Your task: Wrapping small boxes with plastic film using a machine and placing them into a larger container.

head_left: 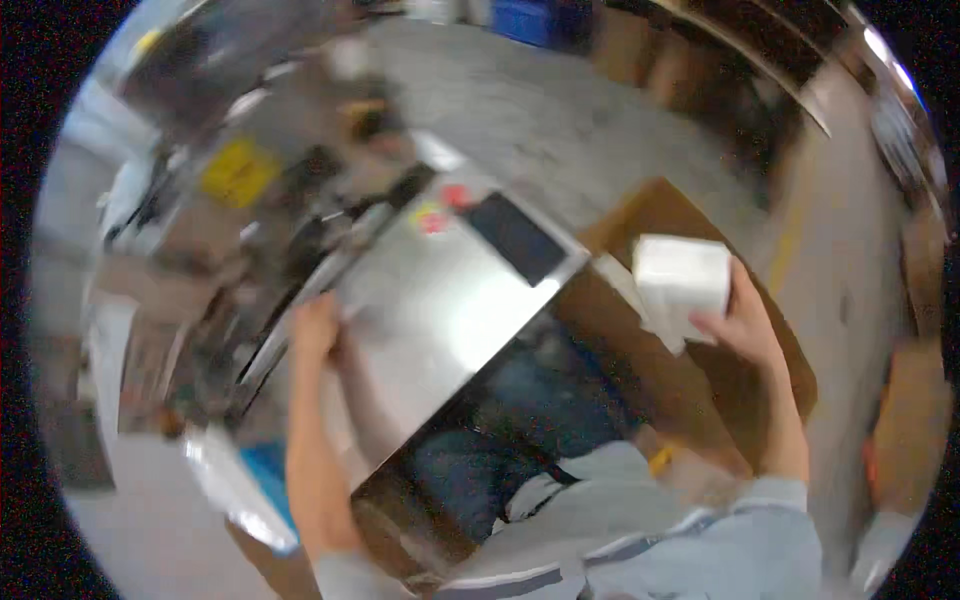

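Note:
My right hand (741,318) grips a white block-shaped item (684,272) by its right side, with the thumb at the lower edge. Blur hides whether the item is a box or a stack. It is held over an open brown cardboard box (790,375), and more white pieces (660,325) show just below it. At the left side of a shiny metal tabletop (420,325), my left hand (316,328) is by the edge of some machinery. Its fingers are smeared and partly hidden, so their grip is unclear.
A dark flat rectangle (516,238) and red and yellow round stickers (433,219) are on the metal top. Blurred machinery with a yellow label (240,172) stands at the left. Near my left forearm lies a blue and white package (262,480). A blue bin (522,20) stands far back.

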Demonstrator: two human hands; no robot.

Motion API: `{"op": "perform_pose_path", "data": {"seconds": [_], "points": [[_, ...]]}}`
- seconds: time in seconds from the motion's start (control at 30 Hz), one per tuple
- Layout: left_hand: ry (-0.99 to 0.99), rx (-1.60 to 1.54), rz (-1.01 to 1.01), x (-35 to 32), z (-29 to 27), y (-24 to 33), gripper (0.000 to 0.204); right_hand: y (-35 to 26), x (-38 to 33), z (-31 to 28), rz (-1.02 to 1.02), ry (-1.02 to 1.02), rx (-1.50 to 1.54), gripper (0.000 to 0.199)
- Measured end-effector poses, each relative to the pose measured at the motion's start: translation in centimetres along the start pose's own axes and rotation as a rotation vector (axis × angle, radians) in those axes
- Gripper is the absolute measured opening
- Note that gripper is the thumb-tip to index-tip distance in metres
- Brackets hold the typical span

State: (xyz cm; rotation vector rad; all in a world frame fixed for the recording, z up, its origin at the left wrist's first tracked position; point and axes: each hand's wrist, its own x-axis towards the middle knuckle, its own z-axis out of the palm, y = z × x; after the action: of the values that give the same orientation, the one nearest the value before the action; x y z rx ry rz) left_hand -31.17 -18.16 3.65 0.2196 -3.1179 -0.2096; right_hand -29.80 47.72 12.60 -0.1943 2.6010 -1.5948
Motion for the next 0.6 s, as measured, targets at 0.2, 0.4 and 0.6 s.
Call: {"op": "perform_pose_path", "data": {"seconds": [0.2,0.4,0.6], "points": [[0.423,-0.101,-0.105,-4.2,-1.3,4.5,0.028,17.7,-0.3,-5.5,0.342,-0.045,-0.207,0.092],[0.458,-0.137,0.053,-15.5,-3.5,12.8,0.02,37.2,-3.3,-4.6,0.931,-0.86,-0.629,0.079],[0.314,-0.117,-0.333,-25.8,-7.3,12.8,0.034,52.3,-16.0,4.4,0.309,-0.619,0.293,0.066]]}}
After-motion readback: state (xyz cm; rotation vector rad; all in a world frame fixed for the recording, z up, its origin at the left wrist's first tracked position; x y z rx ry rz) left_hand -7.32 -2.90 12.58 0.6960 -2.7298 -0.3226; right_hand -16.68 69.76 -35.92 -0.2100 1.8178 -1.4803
